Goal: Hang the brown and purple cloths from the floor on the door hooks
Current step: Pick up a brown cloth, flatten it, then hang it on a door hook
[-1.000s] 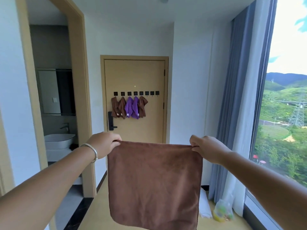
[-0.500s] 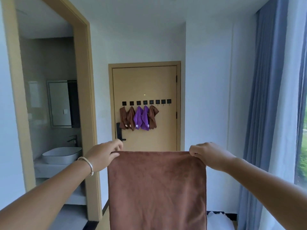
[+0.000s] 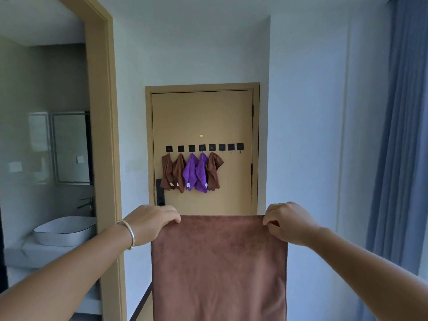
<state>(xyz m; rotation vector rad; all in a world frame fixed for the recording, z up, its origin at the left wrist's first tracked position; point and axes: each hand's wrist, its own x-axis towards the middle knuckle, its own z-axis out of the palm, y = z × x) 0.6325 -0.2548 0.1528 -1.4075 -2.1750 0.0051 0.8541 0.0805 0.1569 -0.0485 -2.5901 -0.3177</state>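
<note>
Centre-frame door hooks (image 3: 230, 147) lie straight beyond the brown cloth (image 3: 218, 267), top edge level, pinched by left hand (image 3: 151, 222) and right hand (image 3: 289, 221).

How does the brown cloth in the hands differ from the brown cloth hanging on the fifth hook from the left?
The held brown cloth is spread flat, pinched at both top corners by the left hand and right hand; the hooked brown cloth hangs bunched from one point on the door. Both share the same brown colour.
</note>
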